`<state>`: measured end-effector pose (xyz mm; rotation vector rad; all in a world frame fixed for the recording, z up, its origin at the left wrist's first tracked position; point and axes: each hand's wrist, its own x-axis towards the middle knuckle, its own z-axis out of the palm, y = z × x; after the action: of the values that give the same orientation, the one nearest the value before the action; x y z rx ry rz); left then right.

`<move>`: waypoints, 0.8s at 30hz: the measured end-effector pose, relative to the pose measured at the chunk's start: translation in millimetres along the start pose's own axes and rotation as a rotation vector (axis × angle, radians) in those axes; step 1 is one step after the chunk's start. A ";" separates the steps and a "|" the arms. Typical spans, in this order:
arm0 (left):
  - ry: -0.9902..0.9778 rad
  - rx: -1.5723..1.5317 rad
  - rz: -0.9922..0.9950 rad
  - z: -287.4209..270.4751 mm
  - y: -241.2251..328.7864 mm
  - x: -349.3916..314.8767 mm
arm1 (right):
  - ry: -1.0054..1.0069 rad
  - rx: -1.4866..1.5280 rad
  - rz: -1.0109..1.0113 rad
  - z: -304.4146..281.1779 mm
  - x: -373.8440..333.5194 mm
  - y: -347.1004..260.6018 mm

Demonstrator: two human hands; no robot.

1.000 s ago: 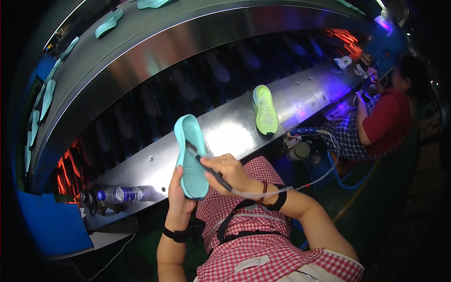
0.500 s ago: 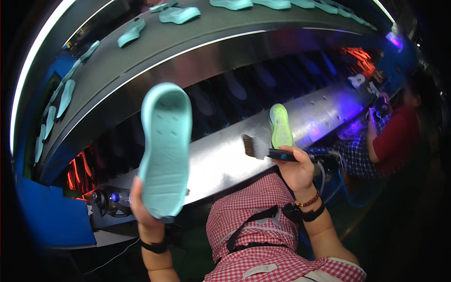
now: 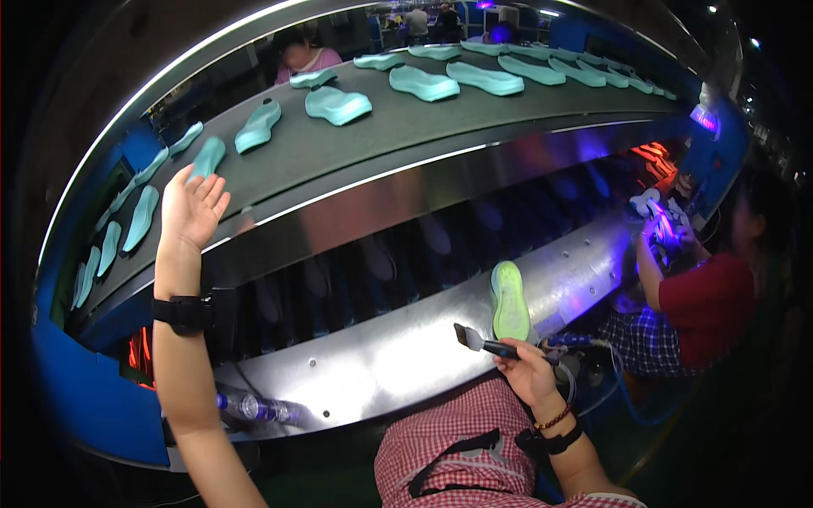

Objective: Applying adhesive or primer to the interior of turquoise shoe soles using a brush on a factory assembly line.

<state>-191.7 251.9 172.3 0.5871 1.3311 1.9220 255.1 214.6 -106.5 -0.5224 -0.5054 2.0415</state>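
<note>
My left hand [image 3: 195, 207] reaches out over the dark conveyor belt, fingers apart and palm showing. Just beyond its fingertips lies a turquoise shoe sole [image 3: 208, 156], partly hidden by the hand; whether they touch I cannot tell. My right hand [image 3: 529, 372] is wrapped round the black handle of a flat brush [image 3: 481, 340], its dark bristles pointing left over the metal ledge. Beside the brush, a yellow-green shoe sole [image 3: 511, 303] rests on that ledge.
Rows of turquoise soles [image 3: 423, 83] lie on the conveyor belt [image 3: 292, 152]. Clear plastic bottles [image 3: 258, 408] lie at the left of the metal ledge [image 3: 381, 360]. Red-glowing openings show at both ends. At right, a co-worker in a red top [image 3: 707, 296] handles something under purple light.
My left hand has let go of the large turquoise sole and moved up and left over the belt. My right hand still holds the brush, now lower in view.
</note>
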 end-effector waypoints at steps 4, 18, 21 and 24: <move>-0.217 0.933 0.091 46.3 17.0 24.0 | 0.038 -0.051 -0.003 -10.1 11.6 3.8; 0.113 2.091 0.086 21.9 -6.7 156.7 | 0.150 0.023 0.096 -20.8 13.8 22.6; -0.026 2.088 0.133 27.6 7.2 114.3 | 0.115 0.002 0.093 -26.0 19.7 21.3; -0.180 2.067 0.259 51.0 12.8 43.5 | 0.119 -0.006 0.027 -17.7 23.5 15.5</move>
<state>-187.3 313.4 201.5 1.7297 2.7530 -0.1504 243.1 230.1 -133.3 -0.6532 -0.4349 2.0212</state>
